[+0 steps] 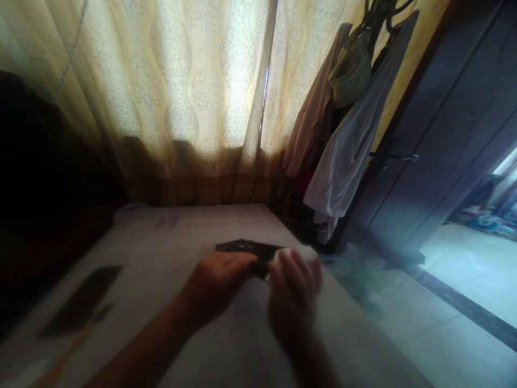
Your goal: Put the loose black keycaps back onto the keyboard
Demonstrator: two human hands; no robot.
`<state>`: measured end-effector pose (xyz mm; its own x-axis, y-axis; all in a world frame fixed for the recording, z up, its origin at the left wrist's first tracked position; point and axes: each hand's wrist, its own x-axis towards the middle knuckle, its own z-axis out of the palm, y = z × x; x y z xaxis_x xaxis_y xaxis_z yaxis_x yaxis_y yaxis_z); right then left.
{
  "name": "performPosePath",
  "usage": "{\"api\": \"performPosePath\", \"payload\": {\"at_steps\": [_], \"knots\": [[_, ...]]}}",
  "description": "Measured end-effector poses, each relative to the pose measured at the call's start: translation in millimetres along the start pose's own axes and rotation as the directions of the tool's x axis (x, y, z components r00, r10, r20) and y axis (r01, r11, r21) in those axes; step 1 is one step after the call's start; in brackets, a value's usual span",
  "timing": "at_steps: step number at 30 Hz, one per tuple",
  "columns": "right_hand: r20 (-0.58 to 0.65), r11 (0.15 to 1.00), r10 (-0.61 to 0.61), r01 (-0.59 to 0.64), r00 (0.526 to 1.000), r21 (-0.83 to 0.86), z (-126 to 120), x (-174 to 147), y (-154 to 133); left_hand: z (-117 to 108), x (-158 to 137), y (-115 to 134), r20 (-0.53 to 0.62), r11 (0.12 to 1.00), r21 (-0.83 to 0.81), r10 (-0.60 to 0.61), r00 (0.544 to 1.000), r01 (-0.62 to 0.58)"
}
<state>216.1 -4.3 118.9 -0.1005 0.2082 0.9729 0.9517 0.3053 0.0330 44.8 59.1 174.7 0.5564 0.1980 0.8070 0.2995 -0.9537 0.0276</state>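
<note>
My left hand (pixel 220 277) is closed on the near left side of a dark, flat, phone-like object (pixel 238 246), with small light marks near its far left end. My right hand (pixel 294 291), blurred by motion, has its fingers wrapped round a white cloth or tissue (pixel 310 253). That white wad lies against the right end of the dark object and hides part of it. Both hands are above a pale covered table (pixel 194 226).
On the table's left lie a dark flat rectangle (pixel 86 296) and a thin orange-brown stick (pixel 72 347) with a dark tip. Curtains (pixel 173 97) hang behind. Clothes (pixel 343 156) on a rack and a dark door (pixel 412 161) stand at the right, beside the tiled floor (pixel 436 307).
</note>
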Motion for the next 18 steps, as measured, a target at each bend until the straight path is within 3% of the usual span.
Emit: {"api": "performPosePath", "payload": {"at_steps": [5, 11, 15, 18], "knots": [[0.093, 0.998, -0.070, 0.069, 0.993, 0.010, -16, 12, 19, 2, 0, 0, 0.003, 1.000, -0.008, -0.007, 1.000, 0.007], [0.233, 0.967, -0.209, 0.165, 0.950, 0.196, -29, 38, 32, 7, -13, -3, 0.035, 0.999, -0.045, -0.019, 0.999, 0.020], [0.204, 0.960, -0.197, 0.147, 0.959, 0.236, -29, 33, 34, 22, -35, -27, 0.164, 0.993, -0.005, -0.117, 0.979, 0.120], [0.168, 0.962, -0.176, 0.134, 0.970, 0.238, -33, 26, 35, 39, -52, -58, 0.180, 0.983, 0.052, -0.184, 0.966, 0.178]]}}
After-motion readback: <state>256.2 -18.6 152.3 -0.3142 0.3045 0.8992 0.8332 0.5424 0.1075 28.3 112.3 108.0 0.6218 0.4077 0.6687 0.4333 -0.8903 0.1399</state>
